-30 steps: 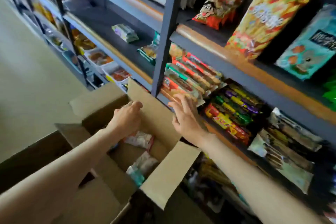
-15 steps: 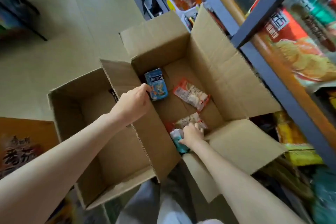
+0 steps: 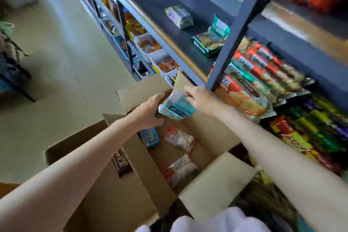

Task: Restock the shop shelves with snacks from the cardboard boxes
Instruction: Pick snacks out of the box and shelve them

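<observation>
Right hand (image 3: 202, 100) pinches teal snack packet (image 3: 176, 108) above cardboard box (image 3: 211, 132), 12 o'clock; left hand (image 3: 148, 112) flat against it, supporting. Packet likely light, crinkly, slippery, crushable: hold edges.

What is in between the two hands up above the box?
In the head view, a teal and white snack packet sits between the left hand and right hand, above the open brown cardboard box.
</observation>
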`<state>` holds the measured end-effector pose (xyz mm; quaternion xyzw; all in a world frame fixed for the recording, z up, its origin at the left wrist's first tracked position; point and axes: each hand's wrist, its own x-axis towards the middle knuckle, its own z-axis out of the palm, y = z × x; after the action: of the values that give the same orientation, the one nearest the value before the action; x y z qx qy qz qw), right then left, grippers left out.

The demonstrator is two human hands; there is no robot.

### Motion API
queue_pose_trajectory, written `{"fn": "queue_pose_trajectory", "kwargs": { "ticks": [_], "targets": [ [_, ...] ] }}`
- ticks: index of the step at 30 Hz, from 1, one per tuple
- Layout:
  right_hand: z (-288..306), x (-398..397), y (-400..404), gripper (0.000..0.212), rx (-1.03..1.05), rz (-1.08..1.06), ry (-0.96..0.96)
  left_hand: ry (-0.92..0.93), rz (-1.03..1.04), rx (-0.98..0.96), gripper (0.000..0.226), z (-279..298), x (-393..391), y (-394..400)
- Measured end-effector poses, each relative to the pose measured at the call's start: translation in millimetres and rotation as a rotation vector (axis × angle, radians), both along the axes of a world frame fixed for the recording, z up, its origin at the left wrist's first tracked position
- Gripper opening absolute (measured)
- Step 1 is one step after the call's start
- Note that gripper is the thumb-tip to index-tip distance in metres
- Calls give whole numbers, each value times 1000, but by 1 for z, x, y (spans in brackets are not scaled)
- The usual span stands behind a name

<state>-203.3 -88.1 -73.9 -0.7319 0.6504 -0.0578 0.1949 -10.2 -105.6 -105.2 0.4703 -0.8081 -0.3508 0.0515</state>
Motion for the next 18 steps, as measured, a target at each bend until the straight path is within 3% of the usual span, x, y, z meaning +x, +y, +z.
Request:
{"fn": "queue_pose_trajectory", "kwargs": {
  "ticks": [5,9,10,12,14,16,18],
  "targets": [
    [150,-12,53,8,-254,-58,-31,236,-154,114,102,93,-26,7],
    [216,-23,110,8,-447,-165,-29,353,-325,137,52,161,-50,41],
    [227,-27,125,10,-502,-221,-64,394,-378,146,49,173,-57,50],
    [246,-36,159,28,-586,-373,-202,460,-454,133,44,195,-68,66],
    [256,-46,193,54,-532,-502,-356,530,-452,130,45,212,-82,75],
    [252,-54,223,80,-421,-565,-362,557,-471,87,50,230,-102,85],
    [244,-62,241,85,-467,-601,-297,587,-553,48,50,247,-125,98]
  ]
}}
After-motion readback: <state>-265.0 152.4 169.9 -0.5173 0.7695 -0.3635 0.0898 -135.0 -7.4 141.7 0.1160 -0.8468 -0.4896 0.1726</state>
